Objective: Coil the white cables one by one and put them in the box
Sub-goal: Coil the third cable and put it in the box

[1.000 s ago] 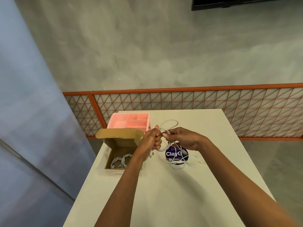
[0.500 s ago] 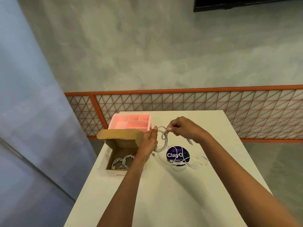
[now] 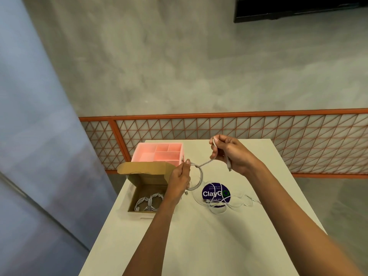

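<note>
Coil half-made, held above the white table.
Fingertips of the left hand pinch the top of the thin white cable's loop; the right hand curls round the tail, plug dangling. Best: firm pinch, snug wraps, then into the open brown cardboard box alongside. The left wrist hides part of that box.

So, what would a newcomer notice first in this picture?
Most likely the two hands in the middle: the left hand pinches a loop of white cable, and the right hand grips the rest of it higher up. Next comes the pink tray behind the open cardboard box at the left, then the loose cables tangled over a purple sticker.
</note>
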The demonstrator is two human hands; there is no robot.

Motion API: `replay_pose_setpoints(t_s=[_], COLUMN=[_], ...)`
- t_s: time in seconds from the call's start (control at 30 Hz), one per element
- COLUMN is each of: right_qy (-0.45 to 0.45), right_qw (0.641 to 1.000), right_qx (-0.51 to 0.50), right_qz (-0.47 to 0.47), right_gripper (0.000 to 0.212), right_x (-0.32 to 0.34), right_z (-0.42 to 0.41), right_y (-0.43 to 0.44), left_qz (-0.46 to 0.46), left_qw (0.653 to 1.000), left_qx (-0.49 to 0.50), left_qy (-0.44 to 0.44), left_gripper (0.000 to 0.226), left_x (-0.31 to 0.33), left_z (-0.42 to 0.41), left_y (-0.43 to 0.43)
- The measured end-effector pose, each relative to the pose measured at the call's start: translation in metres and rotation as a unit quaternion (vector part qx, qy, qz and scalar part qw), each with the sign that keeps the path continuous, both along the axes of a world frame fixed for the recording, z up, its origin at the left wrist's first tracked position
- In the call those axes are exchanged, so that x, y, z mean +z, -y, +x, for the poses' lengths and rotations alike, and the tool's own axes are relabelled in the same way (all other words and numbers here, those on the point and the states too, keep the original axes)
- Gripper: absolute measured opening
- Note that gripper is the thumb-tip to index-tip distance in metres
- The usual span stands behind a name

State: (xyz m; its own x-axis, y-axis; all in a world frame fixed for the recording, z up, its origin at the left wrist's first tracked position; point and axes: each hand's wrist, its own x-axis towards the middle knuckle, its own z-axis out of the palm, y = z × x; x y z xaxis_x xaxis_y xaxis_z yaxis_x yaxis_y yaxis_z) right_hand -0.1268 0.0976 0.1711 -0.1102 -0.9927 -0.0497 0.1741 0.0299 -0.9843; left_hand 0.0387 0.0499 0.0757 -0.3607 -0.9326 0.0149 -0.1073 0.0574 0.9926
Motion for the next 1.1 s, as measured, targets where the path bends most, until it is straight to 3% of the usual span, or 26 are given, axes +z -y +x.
replay_pose_setpoints(t_s=[0.1, 0.2, 0.3, 0.5, 0.63, 0.77, 0.9, 1.1], right_qy=[-0.015, -0.198, -0.382, -0.488, -0.523, -0.521, -0.487, -0.396], right_qw=[0.999, 0.978, 0.923, 0.871, 0.849, 0.851, 0.869, 0.912], right_qx=[-0.045, -0.047, 0.002, -0.005, -0.004, 0.036, 0.086, 0.105], right_qz=[0.015, 0.046, 0.052, 0.06, 0.075, 0.051, 0.023, 0.014], right_gripper=[0.028, 0.03, 0.035, 0.024, 0.026, 0.025, 0.019, 0.009], right_x=[-0.003, -0.009, -0.018, -0.023, -0.022, -0.019, -0.012, 0.0], right_z=[-0.001, 0.0, 0.002, 0.015, 0.025, 0.029, 0.021, -0.003], right_y=[0.002, 0.002, 0.0, 0.004, 0.007, 0.008, 0.003, -0.004], left_qz=[0.023, 0.043, 0.065, 0.066, -0.013, -0.061, -0.051, 0.007], left_qw=[0.999, 0.998, 0.995, 0.996, 0.999, 0.996, 0.997, 0.998], left_qx=[0.004, 0.004, 0.011, 0.032, 0.048, 0.057, 0.044, -0.02], left_qy=[-0.031, -0.054, -0.07, -0.058, 0.003, 0.034, 0.028, -0.067], left_gripper=[0.036, 0.041, 0.042, 0.039, 0.042, 0.041, 0.04, 0.036], left_x=[0.008, 0.012, 0.017, 0.017, 0.016, 0.013, 0.007, 0.019], left_z=[-0.003, -0.004, -0.007, -0.008, -0.011, -0.013, -0.01, -0.004], left_y=[0.0, 0.0, -0.001, -0.001, -0.005, -0.003, -0.005, -0.004])
